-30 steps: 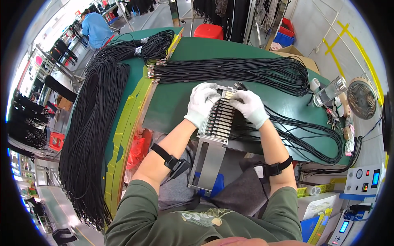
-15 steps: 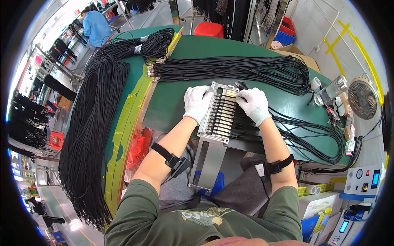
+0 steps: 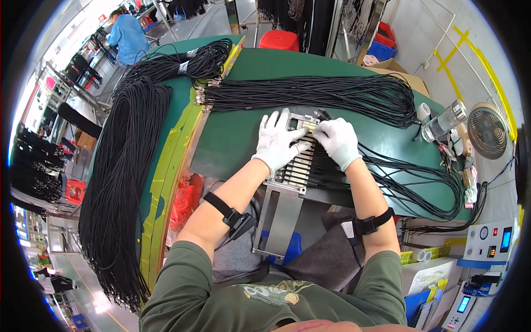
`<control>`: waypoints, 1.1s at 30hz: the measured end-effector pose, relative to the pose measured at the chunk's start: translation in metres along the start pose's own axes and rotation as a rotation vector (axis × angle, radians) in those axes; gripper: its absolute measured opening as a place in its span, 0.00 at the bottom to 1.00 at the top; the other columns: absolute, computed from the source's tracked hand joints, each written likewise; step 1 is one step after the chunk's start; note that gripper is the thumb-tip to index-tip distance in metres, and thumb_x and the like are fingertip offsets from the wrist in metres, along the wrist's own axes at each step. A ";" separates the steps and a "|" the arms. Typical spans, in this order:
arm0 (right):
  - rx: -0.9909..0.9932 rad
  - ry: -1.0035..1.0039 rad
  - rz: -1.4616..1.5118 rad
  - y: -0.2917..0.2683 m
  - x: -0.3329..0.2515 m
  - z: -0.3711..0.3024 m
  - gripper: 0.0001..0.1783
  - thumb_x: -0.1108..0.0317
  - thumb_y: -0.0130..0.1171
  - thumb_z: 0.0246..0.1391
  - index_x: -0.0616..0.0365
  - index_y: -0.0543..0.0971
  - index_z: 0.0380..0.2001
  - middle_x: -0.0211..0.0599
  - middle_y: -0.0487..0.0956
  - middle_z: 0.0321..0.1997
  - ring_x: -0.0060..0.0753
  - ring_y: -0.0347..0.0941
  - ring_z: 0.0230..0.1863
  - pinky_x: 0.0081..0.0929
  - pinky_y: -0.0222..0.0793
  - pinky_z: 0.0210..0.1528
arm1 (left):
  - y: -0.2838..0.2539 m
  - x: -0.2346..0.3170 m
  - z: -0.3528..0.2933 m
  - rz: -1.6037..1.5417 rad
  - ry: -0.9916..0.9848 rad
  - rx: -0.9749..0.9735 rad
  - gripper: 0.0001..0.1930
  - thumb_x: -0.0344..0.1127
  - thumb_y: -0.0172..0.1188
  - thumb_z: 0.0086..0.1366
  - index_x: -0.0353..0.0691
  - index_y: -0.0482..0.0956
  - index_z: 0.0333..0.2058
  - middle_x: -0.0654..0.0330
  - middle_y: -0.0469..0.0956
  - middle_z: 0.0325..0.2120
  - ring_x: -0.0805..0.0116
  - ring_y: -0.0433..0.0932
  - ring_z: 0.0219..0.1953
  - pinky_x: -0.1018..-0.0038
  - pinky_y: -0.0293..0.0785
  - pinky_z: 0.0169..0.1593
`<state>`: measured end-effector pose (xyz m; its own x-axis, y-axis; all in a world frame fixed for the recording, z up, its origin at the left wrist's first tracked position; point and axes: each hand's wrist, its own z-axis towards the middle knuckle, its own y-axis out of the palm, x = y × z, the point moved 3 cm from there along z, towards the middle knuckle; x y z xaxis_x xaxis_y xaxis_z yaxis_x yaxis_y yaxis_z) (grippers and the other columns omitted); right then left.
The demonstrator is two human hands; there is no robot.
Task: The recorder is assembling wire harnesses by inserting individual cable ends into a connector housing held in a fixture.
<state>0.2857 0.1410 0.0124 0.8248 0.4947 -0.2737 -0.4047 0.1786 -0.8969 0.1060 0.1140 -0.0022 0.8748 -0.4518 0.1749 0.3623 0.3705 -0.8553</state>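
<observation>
A metal fixture (image 3: 298,190) with a row of narrow slots lies at the table's front edge, with black cables and small metal connector ends seated in several of them. My left hand (image 3: 276,141), in a white glove, spreads over its upper left part. The thumb and index finger reach across toward the top slots and hide part of the row. My gloved right hand (image 3: 338,141) is at the fixture's upper right side, fingertips pinched on a black cable, mostly hidden by the glove. Dark cable ends (image 3: 322,114) stick out just above those fingers.
A long bundle of black cables (image 3: 310,91) lies across the green table (image 3: 232,135). Another big bundle (image 3: 124,182) hangs over its left side. Looped cables (image 3: 426,191) rest at right, near a clear bottle (image 3: 445,122) and a small fan (image 3: 488,130). One person (image 3: 128,39) sits far left.
My left hand has moved right from the fixture's left edge onto its slots, fingers now spread. My right hand has shifted slightly left, its fingertips drawn together at the upper slots.
</observation>
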 end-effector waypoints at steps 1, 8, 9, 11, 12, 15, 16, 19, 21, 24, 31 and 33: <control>0.003 0.001 0.000 -0.002 0.003 0.001 0.10 0.56 0.62 0.49 0.48 0.82 0.27 0.35 0.80 0.26 0.45 0.75 0.33 0.41 0.69 0.37 | -0.001 0.002 0.003 0.026 -0.010 -0.076 0.17 0.55 0.58 0.60 0.65 0.83 0.46 0.50 0.68 0.60 0.48 0.63 0.63 0.48 0.50 0.67; -0.007 0.323 -0.257 0.003 0.053 0.000 0.12 0.51 0.65 0.46 0.46 0.82 0.28 0.30 0.79 0.29 0.41 0.74 0.39 0.38 0.69 0.41 | 0.007 0.000 0.008 0.057 -0.044 -0.268 0.18 0.57 0.58 0.59 0.70 0.81 0.48 0.49 0.62 0.64 0.46 0.58 0.65 0.44 0.46 0.68; -0.007 0.324 -0.261 0.004 0.058 -0.001 0.12 0.51 0.65 0.46 0.46 0.82 0.28 0.30 0.79 0.29 0.41 0.74 0.39 0.38 0.69 0.41 | 0.008 0.000 0.007 0.023 -0.021 -0.216 0.17 0.56 0.59 0.59 0.68 0.82 0.47 0.50 0.64 0.63 0.47 0.60 0.64 0.44 0.47 0.68; 0.090 0.296 -0.221 -0.003 0.057 0.000 0.10 0.54 0.65 0.46 0.45 0.82 0.28 0.30 0.79 0.29 0.41 0.74 0.39 0.37 0.69 0.42 | 0.009 -0.003 0.002 -0.037 0.013 -0.113 0.16 0.54 0.61 0.58 0.64 0.83 0.44 0.51 0.68 0.60 0.48 0.64 0.62 0.46 0.50 0.67; 0.139 0.279 -0.199 -0.007 0.054 0.002 0.10 0.55 0.65 0.46 0.45 0.82 0.28 0.31 0.79 0.29 0.41 0.74 0.38 0.36 0.69 0.42 | 0.013 -0.009 0.001 -0.033 0.006 -0.111 0.16 0.54 0.61 0.58 0.64 0.83 0.44 0.51 0.68 0.60 0.48 0.64 0.62 0.46 0.50 0.67; 0.181 0.027 -0.004 -0.013 0.032 0.005 0.09 0.57 0.66 0.46 0.47 0.82 0.28 0.31 0.79 0.28 0.41 0.74 0.37 0.37 0.69 0.41 | 0.016 -0.030 0.008 -0.353 -0.188 0.091 0.12 0.47 0.64 0.57 0.54 0.85 0.38 0.54 0.76 0.52 0.52 0.70 0.57 0.50 0.58 0.63; 0.203 -0.092 0.090 -0.015 0.023 0.004 0.09 0.58 0.66 0.46 0.47 0.82 0.28 0.31 0.79 0.28 0.42 0.74 0.37 0.38 0.69 0.41 | 0.018 -0.032 0.009 -0.354 -0.189 0.090 0.12 0.47 0.64 0.57 0.54 0.85 0.38 0.54 0.76 0.52 0.52 0.70 0.57 0.50 0.58 0.63; 0.228 -0.138 0.152 -0.016 0.000 0.006 0.09 0.58 0.66 0.45 0.49 0.82 0.28 0.31 0.79 0.28 0.41 0.73 0.36 0.38 0.69 0.41 | 0.012 -0.032 0.010 -0.469 -0.178 0.208 0.10 0.43 0.66 0.56 0.46 0.85 0.32 0.57 0.80 0.46 0.55 0.74 0.52 0.56 0.65 0.59; 0.241 -0.155 0.178 -0.014 -0.012 0.006 0.09 0.58 0.66 0.45 0.49 0.81 0.28 0.31 0.79 0.28 0.41 0.73 0.36 0.39 0.68 0.41 | 0.009 -0.023 0.012 -0.502 -0.137 0.205 0.09 0.42 0.65 0.56 0.45 0.85 0.32 0.57 0.80 0.46 0.56 0.74 0.52 0.57 0.66 0.58; 0.156 -0.186 0.094 -0.007 -0.031 0.006 0.09 0.60 0.65 0.46 0.51 0.82 0.29 0.33 0.79 0.28 0.44 0.74 0.35 0.40 0.70 0.41 | 0.005 -0.017 0.012 -0.552 -0.056 0.199 0.09 0.40 0.65 0.56 0.43 0.85 0.32 0.56 0.81 0.45 0.56 0.74 0.52 0.60 0.67 0.58; 0.145 -0.089 0.144 -0.019 -0.001 0.001 0.07 0.62 0.63 0.49 0.50 0.83 0.31 0.37 0.80 0.27 0.48 0.75 0.31 0.42 0.70 0.36 | 0.018 -0.055 0.008 -0.795 -0.385 0.117 0.11 0.39 0.61 0.62 0.39 0.83 0.38 0.53 0.79 0.47 0.56 0.74 0.52 0.65 0.69 0.57; 0.163 -0.061 0.221 -0.018 0.004 0.001 0.07 0.62 0.62 0.49 0.49 0.83 0.31 0.38 0.80 0.27 0.49 0.74 0.31 0.43 0.70 0.35 | 0.016 -0.053 0.007 -0.650 -0.382 0.112 0.12 0.40 0.61 0.62 0.39 0.83 0.38 0.54 0.80 0.46 0.56 0.74 0.52 0.65 0.69 0.56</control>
<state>0.2963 0.1407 0.0273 0.6866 0.5860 -0.4304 -0.6341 0.1929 -0.7488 0.0680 0.1491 -0.0216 0.5171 -0.3022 0.8008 0.8554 0.2153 -0.4711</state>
